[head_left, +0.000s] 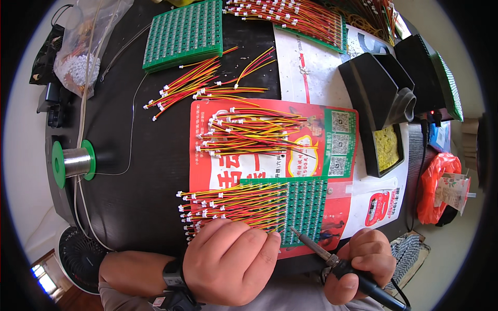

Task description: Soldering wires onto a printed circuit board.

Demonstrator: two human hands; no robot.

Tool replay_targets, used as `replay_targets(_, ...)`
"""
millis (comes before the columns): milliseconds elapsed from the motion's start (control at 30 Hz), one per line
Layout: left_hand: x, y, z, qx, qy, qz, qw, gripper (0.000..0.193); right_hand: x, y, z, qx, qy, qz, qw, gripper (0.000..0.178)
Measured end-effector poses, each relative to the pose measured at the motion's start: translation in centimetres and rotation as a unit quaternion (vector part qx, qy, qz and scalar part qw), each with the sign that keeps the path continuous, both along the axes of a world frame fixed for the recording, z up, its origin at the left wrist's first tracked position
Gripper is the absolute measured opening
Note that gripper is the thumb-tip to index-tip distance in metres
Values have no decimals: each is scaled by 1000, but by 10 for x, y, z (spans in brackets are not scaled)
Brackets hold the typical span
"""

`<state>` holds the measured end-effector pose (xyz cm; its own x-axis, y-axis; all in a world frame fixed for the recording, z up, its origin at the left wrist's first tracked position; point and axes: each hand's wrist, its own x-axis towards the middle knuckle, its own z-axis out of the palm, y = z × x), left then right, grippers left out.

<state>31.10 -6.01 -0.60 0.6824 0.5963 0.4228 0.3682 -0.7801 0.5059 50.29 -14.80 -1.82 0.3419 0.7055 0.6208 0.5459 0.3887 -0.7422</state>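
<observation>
My right hand (369, 255) grips a soldering iron (316, 247) by its black handle, the thin tip pointing up and left over a green circuit board panel (307, 207). Close to that tip, my left hand (228, 262) is closed in a pinch on a thin wire lead at the panel's lower part. Rows of red, yellow and black wire leads (238, 205) with white connectors lie across the panel's left side. Fingers hide the pinched lead's end. The panel rests on a red printed sheet (199, 171), which also bears a loose bundle of leads (254, 129).
A solder spool (77, 160) stands at left, its wire trailing across the black table. Stacked green panels (181, 33) and more leads (192, 83) lie at the back. On the right are a yellow sponge (386, 147) in a black holder and a red plastic bag (436, 181).
</observation>
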Motion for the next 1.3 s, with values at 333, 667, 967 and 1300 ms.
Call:
replay_targets(333,6,2,5,-22,0,17,1000,22,1,0,-2,-8,-19,6,1000,29)
replay_targets(667,0,0,-1,-32,-6,9,999,22,2,-2,5,-51,-28,17,998,27)
replay_targets(967,5,4,5,-37,0,1,999,23,4,-2,6,-70,-39,36,996,25)
replay_targets(1300,-1,2,-3,-34,-13,0,999,26,3,-2,4,-55,-32,32,997,24)
